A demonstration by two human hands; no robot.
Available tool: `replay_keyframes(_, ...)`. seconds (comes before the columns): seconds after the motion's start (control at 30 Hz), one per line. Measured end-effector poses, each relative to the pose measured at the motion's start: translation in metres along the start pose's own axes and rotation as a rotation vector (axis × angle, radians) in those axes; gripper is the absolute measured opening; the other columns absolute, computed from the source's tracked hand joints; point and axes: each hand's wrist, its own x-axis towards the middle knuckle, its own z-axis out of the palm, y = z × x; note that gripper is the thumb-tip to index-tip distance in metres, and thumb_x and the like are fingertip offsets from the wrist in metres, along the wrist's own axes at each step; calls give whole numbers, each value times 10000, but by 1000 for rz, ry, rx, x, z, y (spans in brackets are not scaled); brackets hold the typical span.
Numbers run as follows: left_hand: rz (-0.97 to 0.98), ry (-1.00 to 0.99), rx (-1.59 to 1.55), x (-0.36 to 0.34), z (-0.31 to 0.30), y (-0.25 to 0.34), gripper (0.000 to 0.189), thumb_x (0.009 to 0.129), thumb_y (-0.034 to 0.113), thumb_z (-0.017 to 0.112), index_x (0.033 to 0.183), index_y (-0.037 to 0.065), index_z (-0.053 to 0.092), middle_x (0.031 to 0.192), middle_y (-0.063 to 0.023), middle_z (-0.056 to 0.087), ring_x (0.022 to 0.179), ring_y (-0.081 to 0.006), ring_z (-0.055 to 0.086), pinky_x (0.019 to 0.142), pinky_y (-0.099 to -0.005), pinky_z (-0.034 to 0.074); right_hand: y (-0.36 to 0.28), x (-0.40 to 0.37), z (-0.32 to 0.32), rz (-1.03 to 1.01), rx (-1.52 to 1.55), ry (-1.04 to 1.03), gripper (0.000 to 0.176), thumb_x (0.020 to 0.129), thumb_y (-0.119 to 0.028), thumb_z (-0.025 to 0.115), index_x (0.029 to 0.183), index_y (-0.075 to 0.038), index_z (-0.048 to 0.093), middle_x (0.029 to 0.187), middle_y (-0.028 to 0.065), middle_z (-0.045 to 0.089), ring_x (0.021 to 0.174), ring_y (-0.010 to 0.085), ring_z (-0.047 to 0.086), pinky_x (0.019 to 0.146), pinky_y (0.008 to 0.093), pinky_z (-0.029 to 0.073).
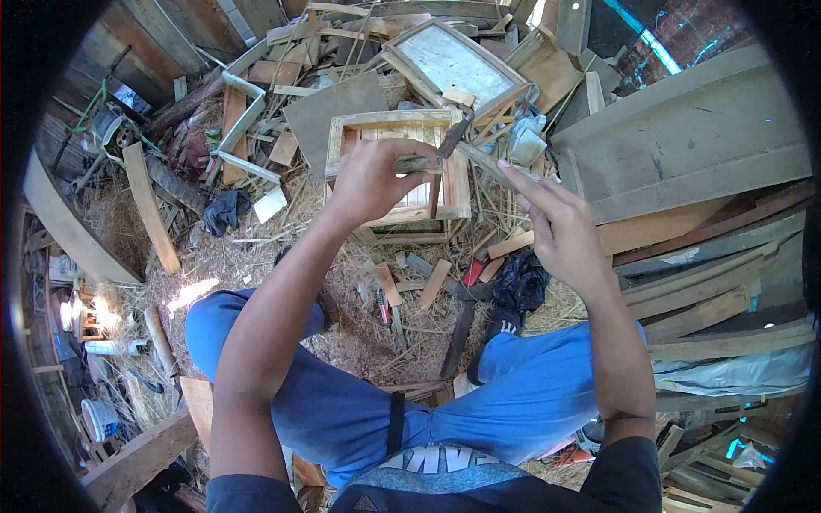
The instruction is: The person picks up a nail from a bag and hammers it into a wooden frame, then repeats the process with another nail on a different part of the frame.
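My right hand (556, 227) grips a hammer by its wooden handle (489, 162), fingers stretched along it. The dark hammer head (453, 138) hangs over the right side of a wooden box frame (460, 192). My left hand (372, 181) is closed, thumb and fingers pinching a small wooden piece (416, 164) right beside the hammer head. Below that pinch a narrow brown strip (434, 197) stands out over the box. The box has pale rails and slats inside, and sits on the ground in front of my knees. My left hand and forearm cover part of its left side.
Scrap wood and straw litter the ground. Behind the box lies a framed panel (453, 64). Long boards (701, 137) lean at the right. Between my legs are wood offcuts (434, 285), a red-and-dark tool (383, 308) and a black plastic bag (520, 280). A curved plank (152, 209) stands left.
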Motion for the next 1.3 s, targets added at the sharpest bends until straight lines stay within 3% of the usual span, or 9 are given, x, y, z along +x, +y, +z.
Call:
replay_keyframes(0.07,173,56,-96,2,6,-15,306,844,210,865,1144,173,813,1029,-122,792,915,-316,764,799,-429,583,-4,1,-3,47,-9,-40,649,960,150,501,1518,-167,602,1116,249,700,952,340,714,875,408,584)
replay_keyframes(0.1,172,56,-96,2,5,-14,306,844,210,865,1144,173,813,1029,-122,792,915,-316,764,799,-429,583,-3,1,-1,46,-9,-41,649,960,150,501,1518,-167,602,1116,249,700,952,340,714,875,408,584)
replay_keyframes(0.17,194,39,-185,-1,3,-11,283,874,172,834,1155,151,808,1037,-118,794,935,-324,766,812,-415,587,2,0,3,-1,-32,11,632,959,38,600,1532,-226,581,974,205,647,892,429,665,804,505,533)
replay_keyframes(0.3,176,25,-151,-3,-2,-8,285,887,147,816,1171,151,805,1075,-110,793,958,-334,761,813,-405,591,-4,2,0,49,-6,42,583,995,19,583,1539,-189,572,989,219,642,900,436,654,830,486,534)
replay_keyframes(0.4,216,8,-113,-3,1,-10,324,865,78,831,1185,63,780,1164,-134,778,1052,-329,750,904,-402,583,-6,5,-2,40,64,60,554,1014,12,575,1541,-157,566,998,227,641,898,441,644,840,463,530)
replay_keyframes(0.67,135,-18,-6,-1,2,-2,352,884,137,816,1235,158,795,1208,-85,755,1050,-319,726,891,-441,553,-4,2,-3,47,47,48,551,1003,22,589,1524,-154,586,1001,223,644,877,431,635,823,445,529)
replay_keyframes(0.87,112,-37,-11,2,4,-6,354,904,133,798,1251,206,799,1193,-53,737,1043,-278,726,875,-414,559,-4,2,-3,37,45,50,537,1007,9,592,1517,-157,593,988,219,649,882,420,643,821,449,530)
replay_keyframes(1.3,178,-11,-30,0,6,-9,328,923,123,777,1248,166,795,1181,-71,743,990,-280,744,851,-405,575,-4,2,0,41,83,52,526,1002,7,599,1506,-143,599,990,208,657,874,407,655,826,439,534)
